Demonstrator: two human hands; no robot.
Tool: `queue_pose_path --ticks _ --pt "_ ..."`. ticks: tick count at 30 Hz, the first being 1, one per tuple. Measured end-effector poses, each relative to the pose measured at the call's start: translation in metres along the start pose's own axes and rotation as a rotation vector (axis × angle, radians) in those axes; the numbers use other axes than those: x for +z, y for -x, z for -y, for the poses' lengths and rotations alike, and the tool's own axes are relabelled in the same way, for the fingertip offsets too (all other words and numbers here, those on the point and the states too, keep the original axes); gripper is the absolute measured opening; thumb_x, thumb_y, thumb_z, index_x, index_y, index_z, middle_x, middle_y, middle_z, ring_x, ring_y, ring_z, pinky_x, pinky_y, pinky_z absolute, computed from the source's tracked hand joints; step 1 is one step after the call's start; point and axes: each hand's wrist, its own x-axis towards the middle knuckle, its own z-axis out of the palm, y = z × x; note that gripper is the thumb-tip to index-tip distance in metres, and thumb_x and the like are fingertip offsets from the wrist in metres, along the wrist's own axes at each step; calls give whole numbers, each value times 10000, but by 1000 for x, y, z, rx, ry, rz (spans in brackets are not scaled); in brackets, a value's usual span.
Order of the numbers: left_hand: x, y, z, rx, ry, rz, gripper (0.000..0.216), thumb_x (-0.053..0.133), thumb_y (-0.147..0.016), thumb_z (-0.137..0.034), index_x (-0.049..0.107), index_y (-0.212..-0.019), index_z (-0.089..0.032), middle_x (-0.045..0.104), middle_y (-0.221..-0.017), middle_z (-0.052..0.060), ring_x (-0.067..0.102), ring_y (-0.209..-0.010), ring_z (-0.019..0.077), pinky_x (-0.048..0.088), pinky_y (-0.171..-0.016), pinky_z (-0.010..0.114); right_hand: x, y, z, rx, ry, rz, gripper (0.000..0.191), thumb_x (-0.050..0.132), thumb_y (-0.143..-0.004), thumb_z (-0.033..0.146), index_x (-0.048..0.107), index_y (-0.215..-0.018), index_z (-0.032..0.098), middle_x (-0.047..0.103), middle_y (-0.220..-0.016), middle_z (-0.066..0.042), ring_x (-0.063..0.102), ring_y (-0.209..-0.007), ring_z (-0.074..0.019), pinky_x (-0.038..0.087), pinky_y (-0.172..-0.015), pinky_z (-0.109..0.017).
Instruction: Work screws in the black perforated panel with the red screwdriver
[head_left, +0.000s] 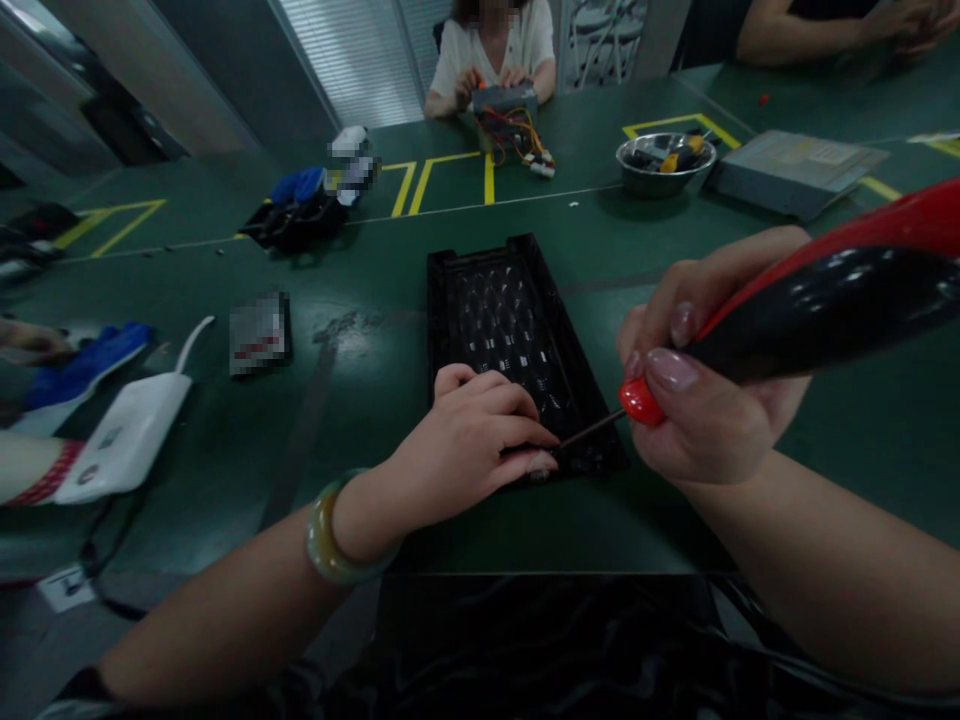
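A black keyboard frame point(501, 310) lies lengthwise on the green table point(360, 400) in front of me. My left hand point(472, 440), a pale bangle on its wrist, rests on the frame's near corner with its fingers curled and pressed down on it. My right hand point(697, 400) is closed round a screwdriver point(817, 290) with a red and black handle. The screwdriver's thin shaft points left and down, and its tip meets the frame right beside my left fingertips.
A metal bowl point(660, 165) of small parts and a flat grey drive point(795, 170) sit at the back right. A person opposite handles a wired grey box point(506, 105). At the left lie a white device point(124, 440), blue cloths and a black bag point(300, 215).
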Motion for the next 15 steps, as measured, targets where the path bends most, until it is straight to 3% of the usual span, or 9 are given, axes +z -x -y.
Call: queue_pose_path --ticks 6,11,15 --pt "2 0 1 8 -6 3 173 667 -968 -454 778 -1045 -347 719 -1014 -31 612 -992 175 223 -923 429 0 -4 -3 -71 -40 19 261 810 -739 355 589 -839 260 504 -778 16 457 -534 -115 395 -410 -272" --pt "2 -1 3 2 8 15 192 673 -959 -477 780 -1039 -339 717 -1018 -32 616 -1005 173 221 -923 425 6 -7 5 -53 -58 -15 293 844 -745 328 566 -788 244 435 -719 38 435 -505 -99 361 -400 -256" --pt "2 0 2 1 18 21 172 686 -955 -462 781 -1034 -343 719 -1015 -38 616 -1005 174 221 -925 421 5 -5 3 -6 -93 48 261 822 -772 310 577 -826 235 464 -758 38 436 -524 -94 365 -416 -253"
